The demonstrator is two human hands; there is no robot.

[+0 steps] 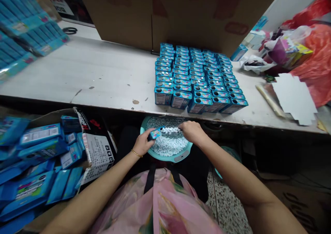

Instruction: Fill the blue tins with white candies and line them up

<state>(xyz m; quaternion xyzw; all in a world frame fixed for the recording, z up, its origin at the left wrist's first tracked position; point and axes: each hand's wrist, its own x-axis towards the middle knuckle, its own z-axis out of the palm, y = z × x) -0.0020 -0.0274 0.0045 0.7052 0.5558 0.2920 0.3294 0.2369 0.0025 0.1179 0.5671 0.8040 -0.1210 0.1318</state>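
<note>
"At 10 o'clock over the basin, what's up?"

"Left hand pinches blue box between fingers; right hand at 3 o'clock, fingers curled, hold unclear. White pellets between."

"Step?"

"Pellets at box end, I'd judge; next move calls for steady, aligned box."

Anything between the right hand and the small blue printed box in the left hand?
Yes: a narrow line of small white pellets lies between the right hand and the blue box, over the round turquoise basin. What bears them is unclear.
</note>
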